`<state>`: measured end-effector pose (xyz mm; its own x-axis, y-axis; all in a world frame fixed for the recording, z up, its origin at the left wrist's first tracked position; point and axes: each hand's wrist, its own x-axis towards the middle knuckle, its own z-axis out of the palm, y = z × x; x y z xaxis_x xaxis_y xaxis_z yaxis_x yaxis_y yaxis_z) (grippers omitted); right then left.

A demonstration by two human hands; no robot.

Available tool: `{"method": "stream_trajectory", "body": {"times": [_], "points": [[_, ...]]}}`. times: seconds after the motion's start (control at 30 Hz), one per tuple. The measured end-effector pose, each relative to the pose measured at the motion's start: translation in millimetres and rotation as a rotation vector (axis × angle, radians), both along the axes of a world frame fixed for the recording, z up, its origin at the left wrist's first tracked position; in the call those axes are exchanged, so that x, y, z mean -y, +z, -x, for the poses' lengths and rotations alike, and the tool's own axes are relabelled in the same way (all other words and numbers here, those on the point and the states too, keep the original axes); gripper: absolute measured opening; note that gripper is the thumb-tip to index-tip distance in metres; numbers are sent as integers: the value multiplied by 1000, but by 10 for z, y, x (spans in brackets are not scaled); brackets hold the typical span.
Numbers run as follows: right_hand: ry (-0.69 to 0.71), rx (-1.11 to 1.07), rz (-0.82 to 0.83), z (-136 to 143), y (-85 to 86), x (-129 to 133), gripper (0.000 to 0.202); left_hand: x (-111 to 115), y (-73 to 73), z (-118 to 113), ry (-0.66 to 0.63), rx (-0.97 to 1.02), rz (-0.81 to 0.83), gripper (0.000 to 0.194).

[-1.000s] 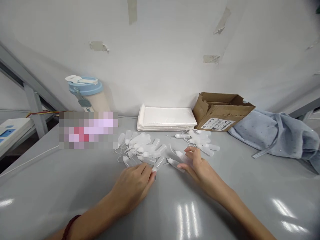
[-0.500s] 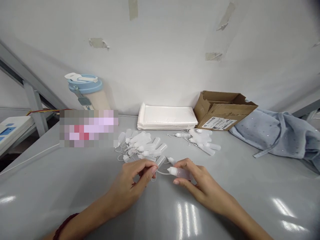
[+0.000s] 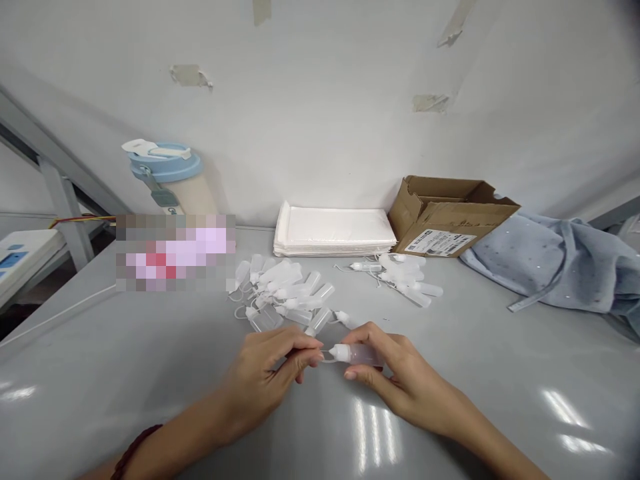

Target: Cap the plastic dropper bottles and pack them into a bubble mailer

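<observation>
My right hand (image 3: 395,367) grips a small translucent squeeze bottle (image 3: 364,355) on its side, thumb below and fingers above, its white needle tip pointing left. A thin white cap strap (image 3: 329,361) runs from the bottle's neck to my left hand (image 3: 280,363), whose thumb and fingers pinch the strap's end just off the tip. The cap at that end is hidden by the fingertips. Just behind my hands lie two similar bottles, one bottle (image 3: 319,321) by my left fingers and another bottle (image 3: 346,320) by my right.
A heap of several bottles (image 3: 280,280) lies behind my left hand, and a smaller group (image 3: 407,277) lies farther right. Along the wall stand a tumbler (image 3: 167,173), a stack of white packets (image 3: 335,230) and a cardboard box (image 3: 453,217). Blue cloth (image 3: 555,267) lies at right.
My left fingertips have moved right, closer to the bottle's tip, and the strap between them now shows shorter. The bottle in my right hand sits slightly lower in view.
</observation>
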<state>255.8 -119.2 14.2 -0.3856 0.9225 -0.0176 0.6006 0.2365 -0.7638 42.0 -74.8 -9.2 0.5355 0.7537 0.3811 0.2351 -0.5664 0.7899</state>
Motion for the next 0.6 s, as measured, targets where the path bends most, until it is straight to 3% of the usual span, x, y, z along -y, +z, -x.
{"method": "stream_trajectory", "body": {"times": [0.23, 0.6], "points": [[10, -24, 27, -2, -3, 21, 14, 9, -9, 16, -18, 10, -17, 12], [23, 9, -60, 5, 21, 22, 13, 8, 7, 38, -45, -47, -71, 14]]}}
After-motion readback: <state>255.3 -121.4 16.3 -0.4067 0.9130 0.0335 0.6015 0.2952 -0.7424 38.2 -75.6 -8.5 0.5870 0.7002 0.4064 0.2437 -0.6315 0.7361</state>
